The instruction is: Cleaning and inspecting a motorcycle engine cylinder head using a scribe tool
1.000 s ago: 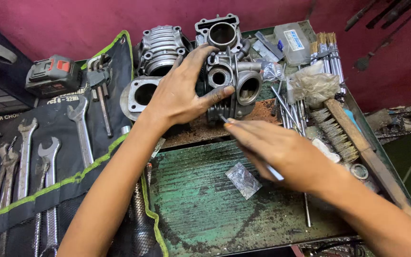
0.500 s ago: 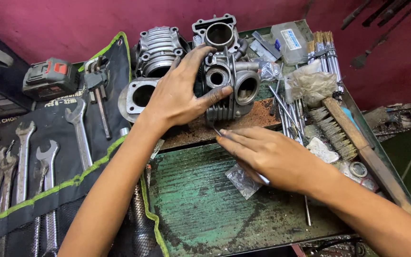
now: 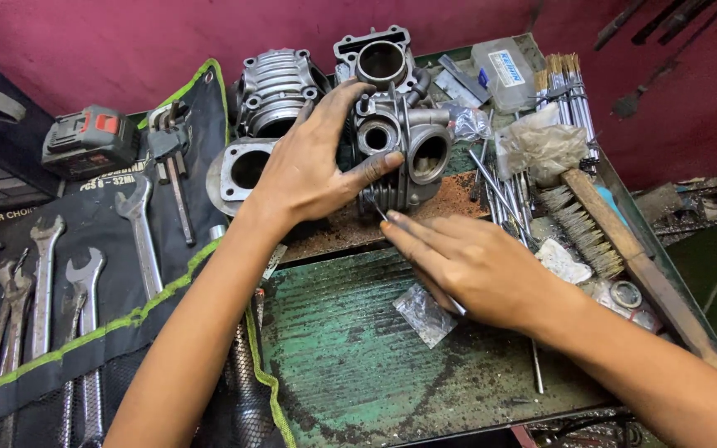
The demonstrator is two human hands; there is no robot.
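Two bare hands worked over a worn green metal tray (image 3: pixel 350 365). Left hand (image 3: pixel 313 170) lay spread across the grey finned aluminium cylinder head (image 3: pixel 400 153), palm on its near-left side, thumb hooked to the round port on the front, fingers reaching up over the top. Right hand (image 3: pixel 470 265) sat just nearer the camera and to the right of that casting, fingers pressed together and pinching a thin metal pick (image 3: pixel 375 207); its tip pointed up at the lower fins, just under the left thumb. Could not tell whether the tip touched the metal.

Under the right palm: a small crumpled clear plastic bag (image 3: pixel 425 314) on the tray. Beyond the left fingertips: a second finned grey cylinder block (image 3: pixel 275 91) and a square-flanged cylinder barrel (image 3: pixel 379 58). Right of the right hand: a wooden-handled wire brush (image 3: pixel 616 241) and a bundle of long steel rods (image 3: pixel 499 191). Left of the left forearm: open-ended spanners (image 3: pixel 139 236) on a black tool roll with green edging (image 3: pixel 109 323).
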